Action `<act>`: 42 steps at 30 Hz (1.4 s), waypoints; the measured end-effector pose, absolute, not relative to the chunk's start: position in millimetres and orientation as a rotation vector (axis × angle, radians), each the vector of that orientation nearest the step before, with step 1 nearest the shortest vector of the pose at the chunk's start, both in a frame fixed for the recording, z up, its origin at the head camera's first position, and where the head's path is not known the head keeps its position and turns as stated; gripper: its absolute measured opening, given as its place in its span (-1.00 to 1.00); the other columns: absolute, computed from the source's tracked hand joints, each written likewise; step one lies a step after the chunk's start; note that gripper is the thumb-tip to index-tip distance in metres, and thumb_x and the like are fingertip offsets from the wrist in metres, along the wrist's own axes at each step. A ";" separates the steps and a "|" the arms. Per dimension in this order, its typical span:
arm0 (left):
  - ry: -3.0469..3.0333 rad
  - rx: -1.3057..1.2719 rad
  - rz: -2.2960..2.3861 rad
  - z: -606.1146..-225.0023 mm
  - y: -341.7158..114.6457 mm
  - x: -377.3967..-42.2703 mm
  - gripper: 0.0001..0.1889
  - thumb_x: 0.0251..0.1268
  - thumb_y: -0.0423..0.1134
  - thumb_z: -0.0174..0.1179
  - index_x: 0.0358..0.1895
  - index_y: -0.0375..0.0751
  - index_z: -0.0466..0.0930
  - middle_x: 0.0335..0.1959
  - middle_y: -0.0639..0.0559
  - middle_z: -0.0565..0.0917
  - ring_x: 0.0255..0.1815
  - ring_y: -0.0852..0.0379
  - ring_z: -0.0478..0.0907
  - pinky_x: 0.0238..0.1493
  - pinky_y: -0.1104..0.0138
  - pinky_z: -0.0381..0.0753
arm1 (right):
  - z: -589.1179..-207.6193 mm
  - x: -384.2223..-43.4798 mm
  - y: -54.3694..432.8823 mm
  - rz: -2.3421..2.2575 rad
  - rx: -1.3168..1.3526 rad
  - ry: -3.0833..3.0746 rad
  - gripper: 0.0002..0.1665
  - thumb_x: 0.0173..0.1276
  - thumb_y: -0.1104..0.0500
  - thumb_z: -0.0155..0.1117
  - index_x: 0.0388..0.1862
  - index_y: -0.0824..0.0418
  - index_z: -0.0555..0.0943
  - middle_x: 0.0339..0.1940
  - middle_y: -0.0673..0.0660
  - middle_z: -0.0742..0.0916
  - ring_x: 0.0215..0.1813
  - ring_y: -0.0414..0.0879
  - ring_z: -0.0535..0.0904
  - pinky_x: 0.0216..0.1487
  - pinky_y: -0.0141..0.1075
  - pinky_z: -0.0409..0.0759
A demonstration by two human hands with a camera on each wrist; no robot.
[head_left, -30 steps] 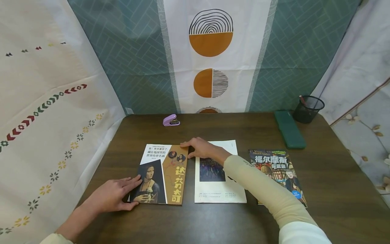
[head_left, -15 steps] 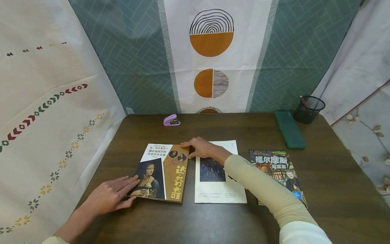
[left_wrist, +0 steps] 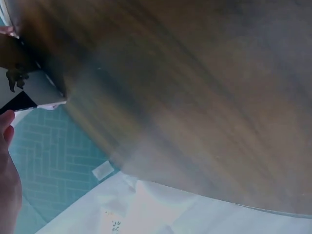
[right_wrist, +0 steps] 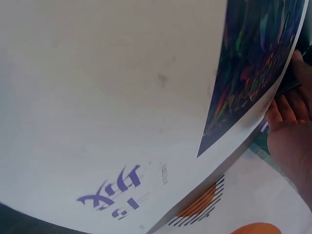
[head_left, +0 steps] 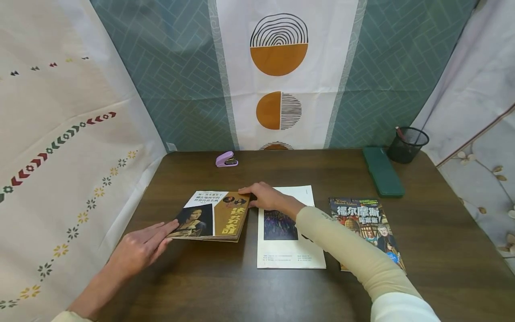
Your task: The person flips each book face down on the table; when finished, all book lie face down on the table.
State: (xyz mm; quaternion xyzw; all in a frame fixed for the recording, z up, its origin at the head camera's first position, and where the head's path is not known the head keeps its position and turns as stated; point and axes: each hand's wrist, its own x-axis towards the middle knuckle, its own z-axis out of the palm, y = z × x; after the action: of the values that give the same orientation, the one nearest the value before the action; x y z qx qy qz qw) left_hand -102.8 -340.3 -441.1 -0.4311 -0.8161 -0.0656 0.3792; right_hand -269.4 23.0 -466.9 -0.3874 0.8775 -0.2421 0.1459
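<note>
A gold and white book [head_left: 219, 214] with a portrait on its cover is tilted up in the head view, its near edge lifted off the table and its page edges showing. My left hand [head_left: 142, 246] pinches it at the near left corner, thumb below and fingers on the cover. At the far right corner my right hand [head_left: 267, 197] holds the same book. Beneath my right wrist lies a white book [head_left: 289, 257] with a dark picture. In the left wrist view, part of the lifted book [left_wrist: 41, 90] shows beside my fingertips.
A colourful comic-style book [head_left: 364, 219] lies right of the white one, partly under my right sleeve [head_left: 350, 246]. A purple stapler [head_left: 226, 159], a green case [head_left: 383, 172] and a black mesh pen cup [head_left: 407, 145] stand along the table's back.
The gold and white book lay flat a second ago; its near edge has risen and swung away from me. My left hand moved up and left with it, while my right hand stayed at the corner.
</note>
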 end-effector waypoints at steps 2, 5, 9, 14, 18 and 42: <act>-2.077 -1.085 -0.172 -437.7 -338.0 -103.1 -0.48 0.77 -0.02 -0.09 0.05 -0.35 0.80 -0.10 -0.13 0.85 -0.36 -0.04 0.81 -0.37 0.03 0.74 | -468.1 -268.8 23.7 -0.728 -1.120 2.544 -0.40 0.56 0.31 0.33 0.54 0.17 0.53 0.48 0.18 0.61 0.41 0.10 0.59 0.39 -0.11 0.55; -2.065 -1.072 -0.193 -431.8 -334.6 -104.1 -0.48 0.78 -0.04 -0.08 0.03 -0.36 0.81 -0.13 -0.10 0.85 -0.41 -0.01 0.80 -0.42 0.07 0.72 | -467.2 -268.4 26.0 -0.783 -1.127 2.554 -0.47 0.61 0.36 0.23 0.50 0.19 0.57 0.41 0.18 0.67 0.18 0.02 0.67 0.17 -0.20 0.59; -2.048 -1.068 -0.223 -420.4 -330.3 -105.4 -0.51 0.78 -0.08 -0.08 -0.02 -0.37 0.80 -0.22 -0.05 0.85 -0.48 0.04 0.77 -0.52 0.13 0.66 | -463.6 -268.5 29.5 -0.890 -1.165 2.558 -0.53 0.60 0.42 0.17 0.42 0.24 0.64 0.33 0.21 0.72 -0.12 0.00 0.60 -0.04 -0.23 0.52; -2.006 -1.054 -0.254 -405.8 -326.3 -106.6 -0.50 0.79 -0.08 -0.08 -0.08 -0.35 0.81 -0.43 0.03 0.78 -0.66 0.09 0.61 -0.67 0.21 0.53 | -459.4 -268.4 31.7 -1.030 -1.098 2.563 -0.60 0.60 0.40 0.19 0.31 0.22 0.72 0.22 0.18 0.77 -0.02 -0.02 0.64 0.04 -0.25 0.59; -1.982 -1.028 -0.249 -396.9 -325.3 -106.5 -0.51 0.78 -0.07 -0.04 -0.10 -0.33 0.82 -0.49 0.05 0.75 -0.73 0.13 0.51 -0.75 0.26 0.44 | -457.4 -268.5 33.6 -1.142 -1.028 2.546 -0.66 0.60 0.37 0.24 0.24 0.23 0.76 0.14 0.16 0.81 0.13 -0.01 0.71 0.19 -0.20 0.66; -1.964 -0.811 -0.345 -370.7 -320.9 -100.2 -0.44 0.69 0.06 0.11 -0.26 -0.40 0.83 -0.48 -0.11 0.80 -0.72 0.01 0.64 -0.75 0.21 0.49 | -435.4 -265.4 46.6 -1.694 -0.754 2.357 -0.83 0.47 0.40 0.38 -0.01 0.39 0.76 -0.20 0.23 0.84 -0.01 0.38 0.75 0.09 -0.17 0.75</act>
State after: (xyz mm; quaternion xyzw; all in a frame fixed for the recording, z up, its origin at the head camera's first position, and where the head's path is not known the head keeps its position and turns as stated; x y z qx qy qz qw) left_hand -100.2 -320.9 -370.7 -0.3316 -0.8030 -0.1412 0.4747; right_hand -265.4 46.6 -435.4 -0.2507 0.7840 -0.5635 0.0713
